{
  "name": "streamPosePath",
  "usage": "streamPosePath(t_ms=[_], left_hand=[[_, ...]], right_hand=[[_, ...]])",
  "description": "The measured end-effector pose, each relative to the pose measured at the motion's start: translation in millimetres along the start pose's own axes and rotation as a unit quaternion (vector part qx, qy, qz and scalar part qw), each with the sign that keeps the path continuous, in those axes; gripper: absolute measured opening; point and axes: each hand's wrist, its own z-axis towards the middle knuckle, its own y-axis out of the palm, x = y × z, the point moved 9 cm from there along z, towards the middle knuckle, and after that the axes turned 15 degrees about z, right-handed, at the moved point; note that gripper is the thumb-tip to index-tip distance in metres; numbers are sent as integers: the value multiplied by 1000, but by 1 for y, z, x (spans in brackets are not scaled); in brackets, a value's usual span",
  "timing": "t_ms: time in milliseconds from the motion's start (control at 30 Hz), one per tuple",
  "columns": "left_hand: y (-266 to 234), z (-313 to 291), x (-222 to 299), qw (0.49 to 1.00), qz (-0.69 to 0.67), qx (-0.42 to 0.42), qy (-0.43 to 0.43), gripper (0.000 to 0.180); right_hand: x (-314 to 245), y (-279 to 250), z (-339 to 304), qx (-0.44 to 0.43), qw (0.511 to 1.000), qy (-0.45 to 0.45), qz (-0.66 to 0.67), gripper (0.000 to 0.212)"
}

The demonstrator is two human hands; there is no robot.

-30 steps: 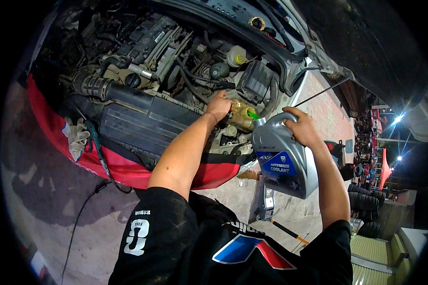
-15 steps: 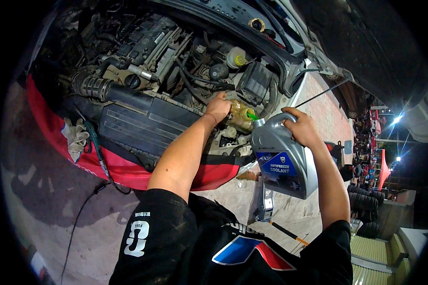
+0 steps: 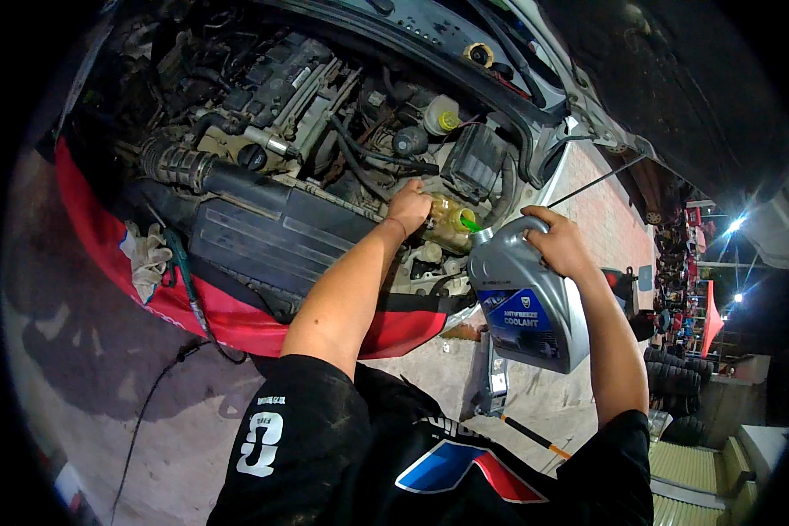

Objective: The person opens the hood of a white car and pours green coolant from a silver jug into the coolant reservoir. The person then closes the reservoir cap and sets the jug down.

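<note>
**Grey jug (image 3: 530, 298) tilted toward the reservoir (image 3: 445, 230)**

I have the jug just to the right of the reservoir, its mouth (image 3: 482, 235) near the open neck (image 3: 466, 217), with green liquid (image 3: 472, 226) showing between them. My right hand (image 3: 557, 243) is closed around the handle (image 3: 510, 228) at the jug's top. My left hand (image 3: 408, 209) touches the reservoir's left side; its fingers are partly hidden, so I cannot tell whether they grip or only steady it.

I judge the jug heavy if well filled — its opaque wall hides the level — and the liquid would shift its weight with each tilt. The plastic looks fairly stiff, perhaps slick if wet. The handle seems the surest hold; a palm under the base would share the load. The reservoir looks hard and thin-walled, possibly brittle, so I would press its body lightly, clear of the neck.
</note>
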Motion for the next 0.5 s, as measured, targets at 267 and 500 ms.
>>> streamPosePath(t_ms=[267,500], left_hand=[[3,-6,5,1000,18,-6,-13,42],[-11,-16,19,1000,-7,26,10,39]], right_hand=[[7,-1,1,2,1000,16,2,45],[2,-1,2,-3,1000,19,-13,44]])
